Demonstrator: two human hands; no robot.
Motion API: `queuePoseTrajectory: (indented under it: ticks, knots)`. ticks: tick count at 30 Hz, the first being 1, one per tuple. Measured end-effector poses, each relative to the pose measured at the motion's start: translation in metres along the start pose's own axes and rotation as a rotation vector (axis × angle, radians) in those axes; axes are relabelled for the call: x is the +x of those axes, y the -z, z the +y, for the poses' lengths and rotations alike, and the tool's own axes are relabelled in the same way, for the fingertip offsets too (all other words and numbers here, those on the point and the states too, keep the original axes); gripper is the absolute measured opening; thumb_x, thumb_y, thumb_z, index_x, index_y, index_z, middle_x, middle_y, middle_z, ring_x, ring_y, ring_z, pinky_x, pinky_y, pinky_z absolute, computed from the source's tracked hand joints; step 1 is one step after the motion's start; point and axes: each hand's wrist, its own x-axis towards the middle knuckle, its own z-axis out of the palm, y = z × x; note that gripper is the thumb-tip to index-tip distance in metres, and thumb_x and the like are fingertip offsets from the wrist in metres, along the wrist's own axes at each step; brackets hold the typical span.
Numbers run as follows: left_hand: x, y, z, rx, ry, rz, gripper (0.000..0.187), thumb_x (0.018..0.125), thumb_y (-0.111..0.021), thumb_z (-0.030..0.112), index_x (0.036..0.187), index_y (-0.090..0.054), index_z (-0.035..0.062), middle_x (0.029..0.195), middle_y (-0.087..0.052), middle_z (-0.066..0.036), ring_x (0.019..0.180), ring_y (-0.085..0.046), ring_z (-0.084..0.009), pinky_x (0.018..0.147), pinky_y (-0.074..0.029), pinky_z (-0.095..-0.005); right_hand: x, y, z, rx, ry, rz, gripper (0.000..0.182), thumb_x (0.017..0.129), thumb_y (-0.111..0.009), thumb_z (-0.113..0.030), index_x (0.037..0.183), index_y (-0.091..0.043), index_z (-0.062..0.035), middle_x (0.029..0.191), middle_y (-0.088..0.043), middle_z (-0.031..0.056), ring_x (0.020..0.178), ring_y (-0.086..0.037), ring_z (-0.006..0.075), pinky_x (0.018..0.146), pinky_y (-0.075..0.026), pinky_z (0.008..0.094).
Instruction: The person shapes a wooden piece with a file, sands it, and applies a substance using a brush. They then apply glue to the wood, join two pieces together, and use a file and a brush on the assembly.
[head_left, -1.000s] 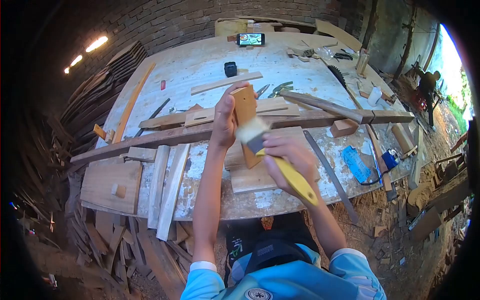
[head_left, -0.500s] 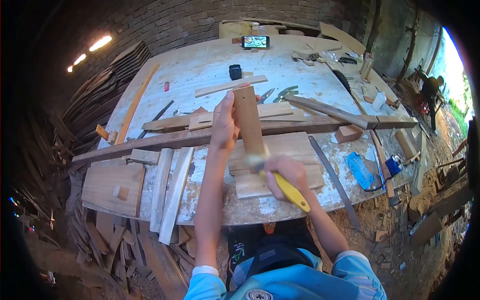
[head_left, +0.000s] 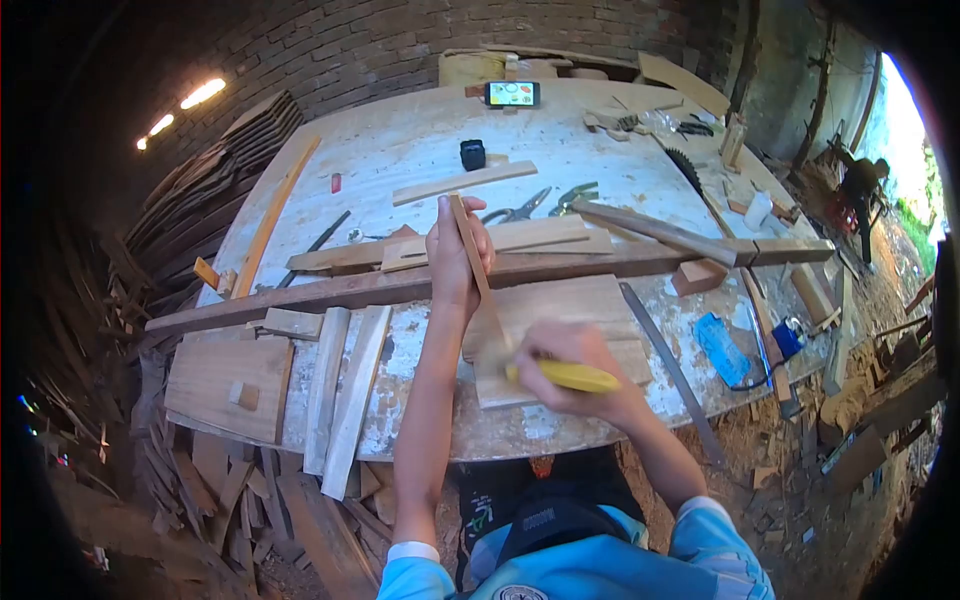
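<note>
Upright in my left hand (head_left: pixel 457 262) is a small wooden board (head_left: pixel 473 245), turned so that its narrow edge faces me. My fingers wrap round its upper part. My right hand (head_left: pixel 568 362) grips the yellow handle of a paintbrush (head_left: pixel 580 377). The brush's bristles are blurred by motion and sit at the lower end of the board's edge. Under both, wide flat planks (head_left: pixel 560 310) lie on the worktable (head_left: pixel 420 425). A long dark wooden beam (head_left: pixel 400 287) runs across the table just behind my hands.
Pliers (head_left: pixel 522 207), a phone (head_left: pixel 512 94) and a small black object (head_left: pixel 472 154) stand or lie farther back. A long flat metal strip (head_left: pixel 670 365) is on the right, near a blue padlock (head_left: pixel 789 338). Wood strips (head_left: pixel 352 400) overhang the front edge. Someone (head_left: pixel 862 190) is far right.
My left hand has turned the board from its broad face to its narrow edge. The brush handle has swung from slanting down to nearly level.
</note>
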Motion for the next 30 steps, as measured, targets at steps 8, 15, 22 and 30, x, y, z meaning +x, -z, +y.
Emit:
queuePoseTrajectory:
  ticks: [8,15,22,30]
  knots:
    - [-0.004,-0.005,-0.006,0.102,-0.011,0.044,0.044,0.090,-0.047,0.047,0.101,-0.057,0.0060,0.077,-0.060,-0.001,0.066,-0.058,-0.0101,0.057,-0.049,-0.0229,0.036,0.022,-0.009,-0.021,0.388,0.522,0.004,0.078,-0.058,-0.002,0.078,-0.060,0.0014,0.079,-0.064,0.0139,0.075,-0.065,0.0238,0.069,-0.051,0.0296]
    - [0.004,0.012,-0.003,-0.105,0.037,0.030,0.038,0.087,-0.054,0.040,0.104,-0.057,0.0062,0.091,-0.064,-0.006,0.081,-0.063,-0.0144,0.072,-0.052,-0.0302,0.012,0.029,0.023,-0.017,-0.058,0.069,0.013,0.083,-0.055,-0.004,0.077,-0.063,0.0044,0.075,-0.063,0.0110,0.059,-0.059,0.0116,0.052,-0.046,0.0231]
    - [0.003,0.012,0.002,-0.175,0.077,0.065,0.039,0.085,-0.058,0.035,0.103,-0.060,0.0004,0.094,-0.060,-0.006,0.086,-0.056,-0.0142,0.070,-0.051,-0.0275,0.034,0.046,0.020,0.491,-0.035,0.396,0.014,0.085,-0.056,-0.009,0.082,-0.062,0.0023,0.075,-0.063,0.0078,0.067,-0.059,0.0091,0.060,-0.046,0.0223]
    - [0.006,0.020,0.000,-0.335,0.077,0.090,0.036,0.085,-0.056,0.036,0.101,-0.059,0.0043,0.094,-0.061,-0.005,0.087,-0.057,-0.0158,0.076,-0.049,-0.0306,0.051,0.037,0.049,0.220,0.135,-0.015,0.009,0.079,-0.059,-0.008,0.077,-0.061,0.0003,0.078,-0.065,0.0073,0.070,-0.059,0.0106,0.062,-0.046,0.0241]
